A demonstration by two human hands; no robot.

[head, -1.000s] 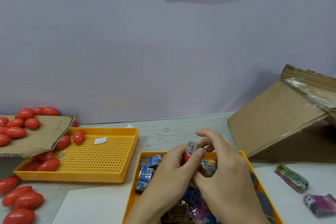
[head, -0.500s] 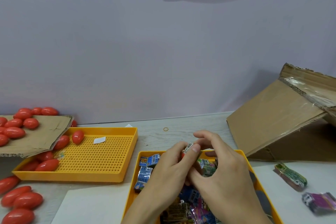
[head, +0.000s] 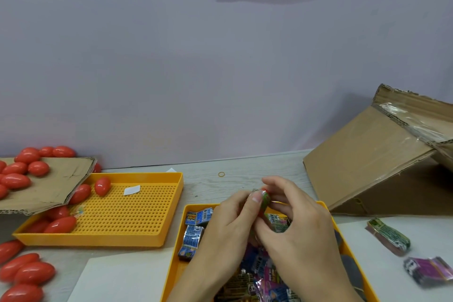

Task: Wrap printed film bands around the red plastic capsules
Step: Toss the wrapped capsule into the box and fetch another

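Both hands meet over the near yellow tray (head: 176,262). My left hand (head: 228,230) and my right hand (head: 296,225) together pinch one red capsule (head: 265,200) that carries a green printed film band around it. My fingers hide most of the capsule. Below the hands the tray holds several banded capsules (head: 193,235) in blue, pink and other prints. Bare red capsules (head: 102,186) lie in the perforated yellow tray (head: 127,216) at the left.
A torn cardboard sheet (head: 49,184) with several red capsules overlaps the left tray. More red capsules (head: 27,272) lie at the table's left front. A tilted cardboard box (head: 382,159) stands at right. Two band bundles, green (head: 389,235) and purple (head: 426,270), lie on white paper.
The hands turned the capsule: the white barcode side of the band faced up before, now its green side shows. The hands stayed over the near tray.
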